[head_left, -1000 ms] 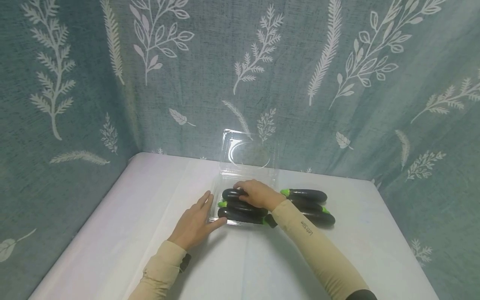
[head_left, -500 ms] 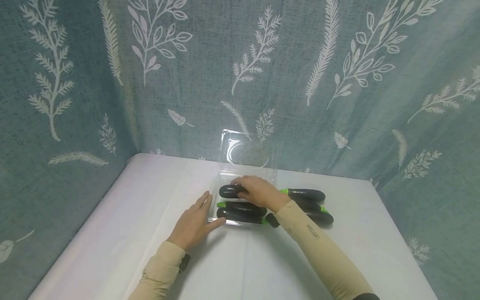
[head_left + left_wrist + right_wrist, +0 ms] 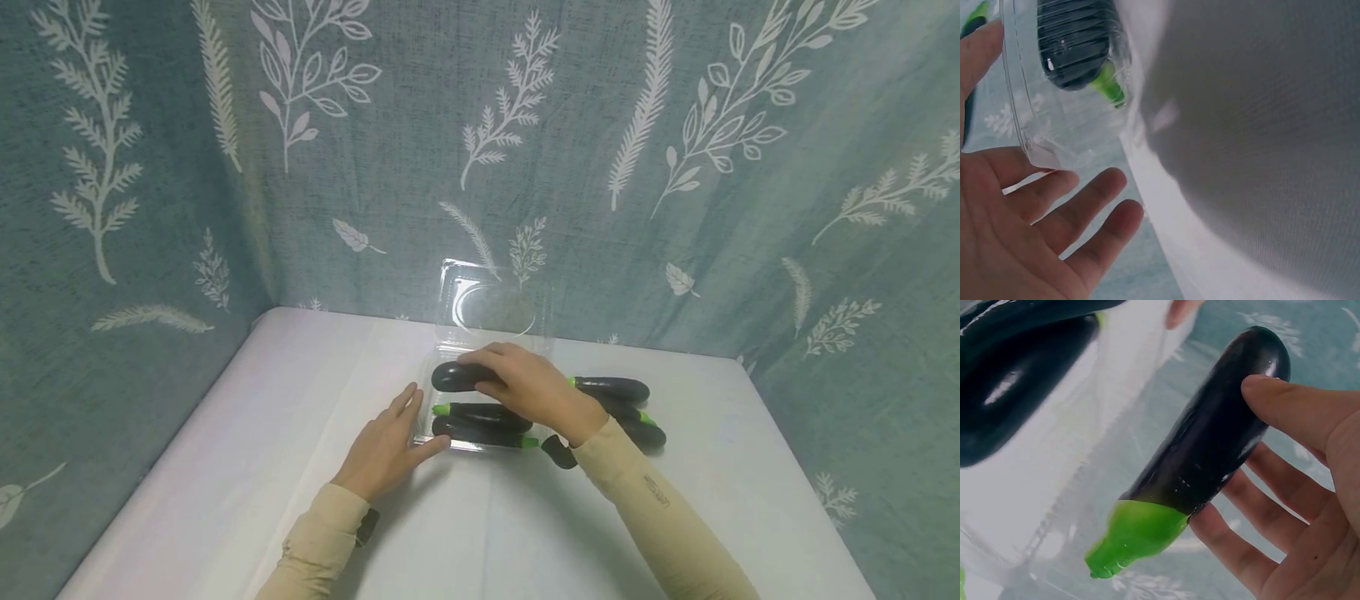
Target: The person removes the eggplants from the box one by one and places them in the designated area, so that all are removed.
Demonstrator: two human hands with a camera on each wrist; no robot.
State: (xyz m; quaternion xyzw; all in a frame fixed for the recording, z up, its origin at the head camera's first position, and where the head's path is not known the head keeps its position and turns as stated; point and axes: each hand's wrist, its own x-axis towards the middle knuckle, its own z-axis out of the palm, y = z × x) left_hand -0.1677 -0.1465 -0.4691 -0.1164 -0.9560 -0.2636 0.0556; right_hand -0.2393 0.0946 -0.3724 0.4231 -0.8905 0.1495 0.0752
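Note:
My right hand [image 3: 532,387] grips an eggplant [image 3: 453,377] between thumb and fingers, above the back part of a clear plastic clamshell box [image 3: 480,448]. In the right wrist view the held eggplant [image 3: 1210,437] is dark and glossy, its green stem end pointing down-left. Two more eggplants lie side by side in the box, a rear one [image 3: 491,413] and a front one [image 3: 476,431]. My left hand [image 3: 378,450] is at the box's left side, fingers spread and fairly straight. The left wrist view shows its fingers touching the clear wall [image 3: 1035,134].
The box's transparent lid [image 3: 495,308] stands raised at the back, near the leaf-patterned curtain [image 3: 360,192]. Several eggplants [image 3: 611,389] lie on the white tabletop [image 3: 720,467] right of the box, partly hidden by the right forearm.
My right hand has lifted the eggplant up from beside the other two, drifting slightly left, so a gap now shows between them. The left hand has stayed in place.

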